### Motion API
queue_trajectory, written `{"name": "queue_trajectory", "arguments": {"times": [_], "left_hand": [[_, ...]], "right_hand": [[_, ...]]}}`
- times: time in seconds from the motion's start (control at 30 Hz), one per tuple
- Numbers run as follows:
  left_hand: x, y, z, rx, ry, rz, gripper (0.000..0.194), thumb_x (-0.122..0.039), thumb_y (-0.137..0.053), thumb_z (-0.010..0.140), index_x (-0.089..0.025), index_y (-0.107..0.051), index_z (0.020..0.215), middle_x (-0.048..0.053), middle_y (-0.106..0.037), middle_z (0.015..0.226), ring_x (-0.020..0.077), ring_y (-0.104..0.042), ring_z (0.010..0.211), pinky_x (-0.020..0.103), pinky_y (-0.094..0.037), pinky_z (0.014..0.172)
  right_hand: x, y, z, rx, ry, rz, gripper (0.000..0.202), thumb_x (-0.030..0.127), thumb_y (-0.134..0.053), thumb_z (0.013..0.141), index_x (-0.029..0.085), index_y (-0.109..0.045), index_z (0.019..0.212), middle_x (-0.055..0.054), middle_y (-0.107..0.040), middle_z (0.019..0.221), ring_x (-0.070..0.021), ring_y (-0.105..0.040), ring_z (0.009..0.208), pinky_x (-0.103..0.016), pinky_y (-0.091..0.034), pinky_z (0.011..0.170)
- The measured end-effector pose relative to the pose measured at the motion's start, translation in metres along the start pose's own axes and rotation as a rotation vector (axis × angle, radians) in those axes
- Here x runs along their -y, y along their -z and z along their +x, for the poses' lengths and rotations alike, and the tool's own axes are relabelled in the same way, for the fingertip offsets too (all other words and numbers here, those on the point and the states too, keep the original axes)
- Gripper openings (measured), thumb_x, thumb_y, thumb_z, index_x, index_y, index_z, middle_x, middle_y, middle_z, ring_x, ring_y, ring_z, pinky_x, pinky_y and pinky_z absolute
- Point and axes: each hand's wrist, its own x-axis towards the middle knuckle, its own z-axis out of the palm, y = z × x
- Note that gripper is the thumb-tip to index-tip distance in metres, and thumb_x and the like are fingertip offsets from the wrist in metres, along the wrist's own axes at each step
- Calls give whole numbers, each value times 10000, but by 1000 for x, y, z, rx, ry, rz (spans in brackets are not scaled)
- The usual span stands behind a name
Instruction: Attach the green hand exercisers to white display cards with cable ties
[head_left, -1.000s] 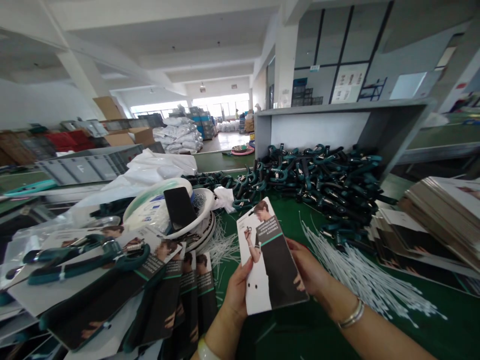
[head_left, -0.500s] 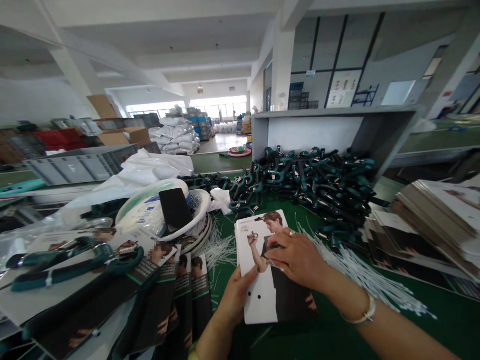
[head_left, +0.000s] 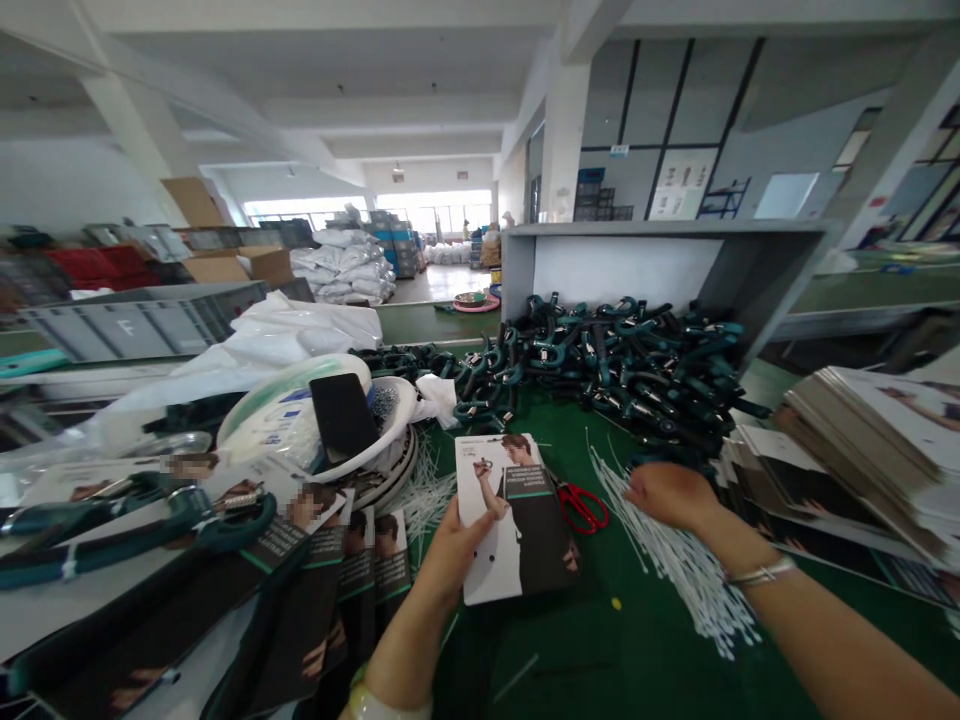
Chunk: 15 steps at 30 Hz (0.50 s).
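My left hand (head_left: 454, 548) grips the left edge of a printed packaging card (head_left: 491, 555), thumb on its front. The card is white and black, with a picture of a person on it; whether more cards lie behind it I cannot tell. Red-handled scissors (head_left: 581, 507) lie on the green tabletop, partly behind the card. Over the far end of a bundle of white cable ties (head_left: 694, 585) is my right hand (head_left: 671, 495), back up, its fingers curled down and mostly hidden. Dark green-handled clamp-like tools (head_left: 637, 370) are heaped just beyond it.
Stacks of cards (head_left: 862, 430) stand at the right. On the left, tools tied to cards (head_left: 161, 535) are piled up. A phone (head_left: 343, 420) rests on a bag in a white basin (head_left: 397, 425). A grey open-fronted box (head_left: 660, 230) stands behind the tool heap.
My right hand has left the card's front and moved right to the cable ties, uncovering the card's text and the scissors. The card in my left hand has shifted slightly left.
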Motion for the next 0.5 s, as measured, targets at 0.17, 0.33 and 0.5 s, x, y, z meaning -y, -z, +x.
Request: {"name": "queue_trajectory", "arguments": {"times": [0.17, 0.33, 0.5], "left_hand": [[3, 7, 11, -30, -30, 70, 789, -197, -799, 514, -159, -462, 1226, 105, -687, 964, 231, -653, 790, 330, -499, 721], [10, 23, 5, -25, 8, 85, 729, -132, -766, 477, -140, -498, 1155, 118, -677, 1014, 263, -640, 878, 317, -502, 723], [18, 28, 0, -54, -2, 163, 809, -205, -789, 517, -169, -417, 1235, 94, -690, 927, 250, -653, 830, 328, -511, 700]], "right_hand": [[-5, -32, 1, 83, -62, -28, 214, 210, -506, 754, 126, -703, 758, -176, -687, 858, -276, -642, 810, -323, -428, 650], [-21, -30, 0, 86, -80, 56, 304, 258, -425, 803, 180, -708, 722, -114, -694, 830, -236, -641, 789, -290, -422, 636], [-46, -20, -5, 20, -164, 233, 300, 357, -457, 782, 238, -732, 782, -55, -708, 810, -224, -635, 757, -268, -404, 576]]}}
